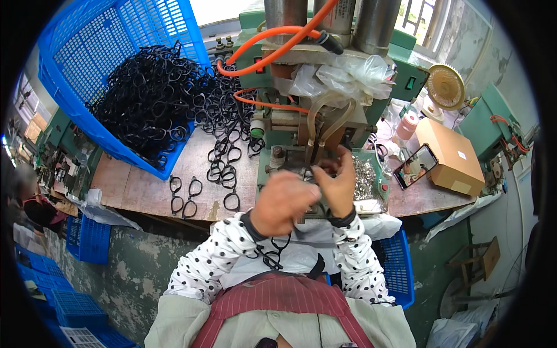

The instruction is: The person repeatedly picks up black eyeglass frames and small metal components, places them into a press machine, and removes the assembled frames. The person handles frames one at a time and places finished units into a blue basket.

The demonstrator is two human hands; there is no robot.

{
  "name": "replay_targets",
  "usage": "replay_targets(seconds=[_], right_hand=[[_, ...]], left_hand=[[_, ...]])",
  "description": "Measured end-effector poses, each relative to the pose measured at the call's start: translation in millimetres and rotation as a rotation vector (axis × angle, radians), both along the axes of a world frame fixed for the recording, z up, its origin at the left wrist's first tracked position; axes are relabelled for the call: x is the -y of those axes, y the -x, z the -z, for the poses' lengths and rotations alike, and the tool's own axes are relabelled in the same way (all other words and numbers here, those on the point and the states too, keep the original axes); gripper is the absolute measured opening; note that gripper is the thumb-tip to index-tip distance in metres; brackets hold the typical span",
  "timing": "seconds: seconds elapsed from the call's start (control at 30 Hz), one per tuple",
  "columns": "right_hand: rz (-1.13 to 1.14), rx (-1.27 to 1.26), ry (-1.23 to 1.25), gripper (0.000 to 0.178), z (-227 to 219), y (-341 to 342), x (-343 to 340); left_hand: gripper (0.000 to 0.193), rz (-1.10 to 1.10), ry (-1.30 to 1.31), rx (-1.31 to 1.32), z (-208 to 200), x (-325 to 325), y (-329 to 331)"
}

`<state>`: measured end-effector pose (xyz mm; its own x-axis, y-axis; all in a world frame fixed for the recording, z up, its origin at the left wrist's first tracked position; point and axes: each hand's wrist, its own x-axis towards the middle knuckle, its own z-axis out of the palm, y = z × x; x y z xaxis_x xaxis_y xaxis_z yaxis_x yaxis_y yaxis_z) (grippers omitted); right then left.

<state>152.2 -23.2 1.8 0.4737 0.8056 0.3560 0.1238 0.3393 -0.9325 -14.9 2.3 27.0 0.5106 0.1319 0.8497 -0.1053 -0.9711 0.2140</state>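
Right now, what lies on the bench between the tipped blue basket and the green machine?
In the head view, a spill of black eyeglass frames lies between the blue basket and the green machine.

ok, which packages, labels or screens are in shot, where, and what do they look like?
Cardboard box: right end of the workbench, brown, rectangular, closed.
Label: small white sticker on the box top.
Phone: propped against the box's left side, dark frame, screen lit with a colourful picture.
Bottle: behind the phone, pinkish with a white band, too small to tell more.
No signs visible.
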Motion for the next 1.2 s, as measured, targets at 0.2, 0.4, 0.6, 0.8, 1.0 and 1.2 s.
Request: replay_targets(seconds=[0.2,0.4,0.6,0.8,1.0,1.2], right_hand=[[0.674,0.825,0.383,0.029,70,-123,10],[0.462,1.004,0.712,0.032,68,-134,55],[0.498,0.747,0.392,0.014,104,-132,33],[0.546,0.566,0.252,0.01,102,-128,33],[0.653,0.675,0.221,0.007,97,-114,34],[0.643,0.743,0.203,0.005,103,-116,31]], left_hand=[[0.055,0.12,-0.012,-0.187,28,1,-16],[0.053,0.125,-0.012,-0.182,33,-1,-16],[0.051,0.126,-0.005,-0.166,38,0,-17],[0.043,-0.221,-0.032,-0.088,51,8,16],[0.022,-1.175,0.478,-0.428,128,-51,70],[0.026,-1.253,0.585,-0.779,157,-87,105]])
